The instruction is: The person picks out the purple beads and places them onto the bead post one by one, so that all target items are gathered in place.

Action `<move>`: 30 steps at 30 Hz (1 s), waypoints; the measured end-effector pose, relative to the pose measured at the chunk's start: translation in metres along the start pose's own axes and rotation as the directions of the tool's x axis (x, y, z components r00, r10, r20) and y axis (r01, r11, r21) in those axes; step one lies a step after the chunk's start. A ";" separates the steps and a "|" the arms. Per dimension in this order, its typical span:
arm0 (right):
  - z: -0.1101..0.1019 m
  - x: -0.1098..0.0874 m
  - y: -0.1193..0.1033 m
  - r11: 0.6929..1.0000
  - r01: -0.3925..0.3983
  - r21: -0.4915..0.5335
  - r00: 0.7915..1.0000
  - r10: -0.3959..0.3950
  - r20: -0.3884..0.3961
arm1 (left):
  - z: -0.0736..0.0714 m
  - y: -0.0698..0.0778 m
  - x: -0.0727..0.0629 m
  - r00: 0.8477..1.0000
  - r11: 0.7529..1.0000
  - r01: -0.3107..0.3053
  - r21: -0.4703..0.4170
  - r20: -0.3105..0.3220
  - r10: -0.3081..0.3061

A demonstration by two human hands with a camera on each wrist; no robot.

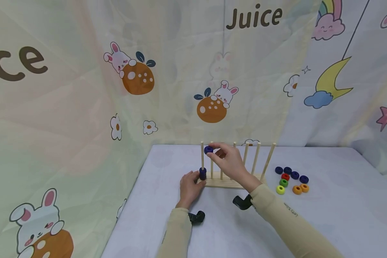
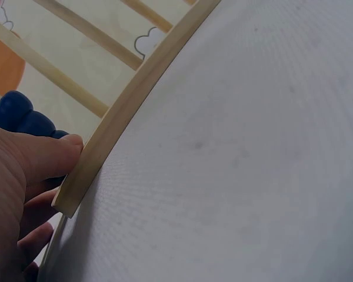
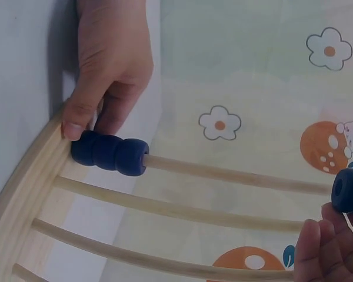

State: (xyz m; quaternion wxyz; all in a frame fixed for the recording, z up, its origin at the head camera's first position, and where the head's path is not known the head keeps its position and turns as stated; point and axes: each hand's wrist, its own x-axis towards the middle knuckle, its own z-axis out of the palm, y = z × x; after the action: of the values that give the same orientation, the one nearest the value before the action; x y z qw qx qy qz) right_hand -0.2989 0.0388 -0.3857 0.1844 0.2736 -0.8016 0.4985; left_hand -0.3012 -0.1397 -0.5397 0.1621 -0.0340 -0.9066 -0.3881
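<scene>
A wooden peg rack [image 1: 225, 184] with several upright pegs stands on the table. Three dark blue beads [image 3: 109, 154] are stacked on its leftmost peg [image 1: 202, 156], down at the base. My left hand [image 1: 189, 189] grips that end of the base, thumb on the front edge [image 2: 85, 176] and right beside the stack. Up near the top of the same peg, my right hand [image 1: 229, 161] pinches another dark blue bead [image 1: 208, 150] between thumb and fingers. In the right wrist view, the hole of this held bead [image 3: 347, 191] faces the peg's tip.
Loose beads lie right of the rack: several dark blue ones [image 1: 295, 175], a red [image 1: 285, 176], a green [image 1: 283, 182], a yellow [image 1: 280, 190] and two orange [image 1: 297, 190]. Behind the white table [image 1: 222, 229] hangs a printed curtain [image 1: 177, 107].
</scene>
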 end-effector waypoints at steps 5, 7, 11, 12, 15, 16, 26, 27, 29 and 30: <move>0.000 0.006 -0.001 0.999 0.047 -0.009 0.999 -0.047 -0.014 | -0.001 0.001 0.000 1.000 1.000 0.005 -0.001 0.005 -0.005; -0.001 0.007 -0.002 0.998 0.058 -0.009 0.998 -0.058 -0.022 | -0.001 0.001 0.000 1.000 1.000 0.002 -0.002 0.004 -0.002; -0.001 0.010 -0.003 0.998 0.063 -0.005 0.997 -0.063 -0.035 | -0.001 0.001 0.000 1.000 1.000 0.001 -0.002 0.004 -0.001; -0.001 0.010 -0.004 0.998 0.067 -0.003 0.997 -0.067 -0.037 | -0.001 0.001 0.000 1.000 1.000 0.000 -0.004 0.003 0.000; -0.001 0.012 -0.004 0.997 0.072 0.001 0.997 -0.072 -0.041 | -0.001 0.001 0.000 1.000 1.000 0.000 0.001 0.002 0.000; 0.000 0.013 -0.004 0.997 0.073 0.000 0.996 -0.073 -0.041 | -0.001 0.001 0.000 1.000 1.000 -0.002 0.002 0.001 0.002; 0.001 0.021 -0.003 0.999 0.046 -0.010 0.999 -0.046 -0.013 | -0.001 0.002 -0.001 1.000 1.000 -0.007 -0.009 0.001 0.007; 0.001 0.022 -0.004 0.999 0.045 -0.014 0.999 -0.045 -0.007 | -0.001 0.002 -0.001 1.000 1.000 -0.009 -0.008 -0.001 0.009; 0.002 0.024 -0.005 0.999 0.041 -0.025 0.999 -0.041 0.002 | -0.001 0.002 -0.001 1.000 1.000 -0.013 -0.005 -0.005 0.013; 0.002 0.025 -0.005 0.999 0.038 -0.031 0.999 -0.038 0.005 | -0.001 0.002 -0.001 1.000 1.000 -0.013 -0.004 -0.006 0.013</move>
State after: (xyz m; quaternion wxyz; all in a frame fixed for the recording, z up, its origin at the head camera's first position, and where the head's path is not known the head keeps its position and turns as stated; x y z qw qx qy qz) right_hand -0.3148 0.0286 -0.3689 0.1964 0.2867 -0.8045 0.4817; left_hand -0.2997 -0.1392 -0.5383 0.1673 -0.0392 -0.9050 -0.3892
